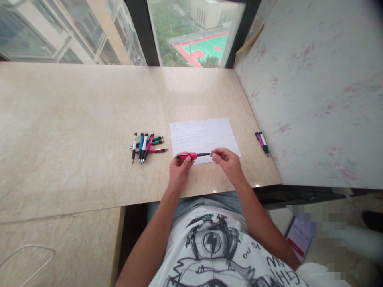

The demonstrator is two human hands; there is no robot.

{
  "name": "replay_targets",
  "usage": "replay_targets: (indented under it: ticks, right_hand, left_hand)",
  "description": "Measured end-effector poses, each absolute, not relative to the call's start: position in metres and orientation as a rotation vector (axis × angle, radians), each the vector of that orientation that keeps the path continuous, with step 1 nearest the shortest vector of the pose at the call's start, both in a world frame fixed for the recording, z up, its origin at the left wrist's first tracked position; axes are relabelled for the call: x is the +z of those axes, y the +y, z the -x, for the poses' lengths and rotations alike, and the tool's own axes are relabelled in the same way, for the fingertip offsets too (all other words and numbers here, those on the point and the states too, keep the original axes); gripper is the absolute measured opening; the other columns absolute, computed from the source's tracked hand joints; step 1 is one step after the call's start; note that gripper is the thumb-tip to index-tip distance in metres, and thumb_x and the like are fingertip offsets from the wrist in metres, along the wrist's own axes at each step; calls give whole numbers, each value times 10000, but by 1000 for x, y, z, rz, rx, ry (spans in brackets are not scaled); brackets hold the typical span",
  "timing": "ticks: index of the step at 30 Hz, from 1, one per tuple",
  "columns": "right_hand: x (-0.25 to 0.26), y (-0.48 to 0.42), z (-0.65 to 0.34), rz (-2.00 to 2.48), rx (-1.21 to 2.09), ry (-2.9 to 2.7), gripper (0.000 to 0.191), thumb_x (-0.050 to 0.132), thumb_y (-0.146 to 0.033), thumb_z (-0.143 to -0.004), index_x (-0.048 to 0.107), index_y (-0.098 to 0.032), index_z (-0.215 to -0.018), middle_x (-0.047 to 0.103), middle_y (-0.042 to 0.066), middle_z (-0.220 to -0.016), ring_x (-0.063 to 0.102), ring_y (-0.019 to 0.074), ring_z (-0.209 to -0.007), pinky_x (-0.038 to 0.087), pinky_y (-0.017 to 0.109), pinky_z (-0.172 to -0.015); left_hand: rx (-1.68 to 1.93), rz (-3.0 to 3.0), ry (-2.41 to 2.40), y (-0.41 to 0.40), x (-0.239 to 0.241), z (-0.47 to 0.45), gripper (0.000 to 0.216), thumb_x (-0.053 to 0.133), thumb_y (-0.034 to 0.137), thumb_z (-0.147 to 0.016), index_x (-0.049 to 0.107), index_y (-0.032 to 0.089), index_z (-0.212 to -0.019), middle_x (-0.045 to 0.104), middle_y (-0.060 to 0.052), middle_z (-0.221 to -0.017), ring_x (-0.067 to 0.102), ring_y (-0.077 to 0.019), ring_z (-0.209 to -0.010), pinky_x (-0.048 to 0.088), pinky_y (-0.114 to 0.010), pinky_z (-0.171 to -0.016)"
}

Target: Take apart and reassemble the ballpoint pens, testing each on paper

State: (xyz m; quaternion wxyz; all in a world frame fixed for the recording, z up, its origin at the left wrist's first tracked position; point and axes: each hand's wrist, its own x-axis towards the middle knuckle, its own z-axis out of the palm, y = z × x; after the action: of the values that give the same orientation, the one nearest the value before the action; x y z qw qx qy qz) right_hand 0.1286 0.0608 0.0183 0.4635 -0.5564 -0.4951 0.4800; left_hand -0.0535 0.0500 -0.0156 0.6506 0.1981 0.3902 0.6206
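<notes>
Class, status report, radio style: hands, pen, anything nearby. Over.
Left hand holds pink pen by barrel, right hand pinching other end. Pen level over written sheet. Loose pens left, pen pair right.

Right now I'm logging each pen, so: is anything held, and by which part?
A pink and black pen, level over the paper sheet. The left hand pinches its pink end; the right hand pinches the black tip end.

- Beige marble-patterned tabletop (74, 119), reaching the window (179, 24).
- White lined sheet of paper (206, 133) with faint handwriting, flat on the tabletop.
- Cluster of white, blue, pink and green click pens (145, 145), just left of the sheet.
- Purple pen and white pen (262, 142), side by side near the pink-flecked pale wall (314, 87).
- Thin white cable loop (30, 259), lower left.
</notes>
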Motion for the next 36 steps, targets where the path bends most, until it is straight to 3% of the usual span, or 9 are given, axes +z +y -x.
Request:
replay_targets:
  ticks: [16, 22, 25, 28, 31, 36]
  right_hand:
    - [16, 61, -135, 1407, 1087, -1434, 239, 683, -432, -828, 713, -215, -924, 724, 49, -895, 666, 189, -791, 535, 322, -716]
    - [21, 61, -136, 1406, 1132, -1501, 423, 534, -546, -922, 669, -203, -716, 651, 17, -643, 608, 161, -611, 484, 297, -611]
    - [21, 62, -134, 1358, 1160, -1463, 435, 477, -573, -943, 677, -204, -832, 672, 29, -722, 620, 163, -655, 471, 282, -592]
    - [22, 62, -133, 1336, 1137, -1472, 363, 554, -554, -908, 651, -213, -986, 686, 37, -872, 636, 166, -751, 475, 269, -611]
    - [24, 63, -133, 1374, 1093, -1559, 332, 596, -529, -889, 647, -202, -871, 674, 25, -809, 618, 157, -720, 468, 269, -631]
    - [22, 64, -133, 1403, 1144, -1548, 494, 454, -567, -958, 610, -194, -676, 616, 13, -599, 571, 143, -570, 445, 282, -588]
  left_hand:
    - [1390, -473, 870, 49, -12, 51, 199, 821, 244, -734, 705, 187, -886, 765, -49, -897, 711, -134, -834, 546, -241, -788]
    - [1365, -484, 867, 48, -14, 51, 214, 826, 261, -729, 702, 181, -885, 769, -69, -937, 718, -147, -853, 545, -254, -798]
    - [1370, -484, 863, 48, -14, 52, 203, 821, 249, -736, 706, 177, -887, 769, -67, -927, 716, -140, -850, 539, -242, -797]
    - [1383, -477, 860, 49, -14, 52, 191, 816, 245, -741, 709, 178, -884, 770, -57, -904, 714, -131, -833, 538, -231, -783]
    - [1381, -471, 863, 49, -14, 52, 190, 817, 246, -738, 710, 179, -880, 770, -49, -900, 712, -126, -828, 538, -225, -779]
    - [1366, -465, 870, 49, -14, 52, 207, 825, 259, -726, 709, 177, -876, 770, -49, -909, 712, -128, -833, 541, -232, -789]
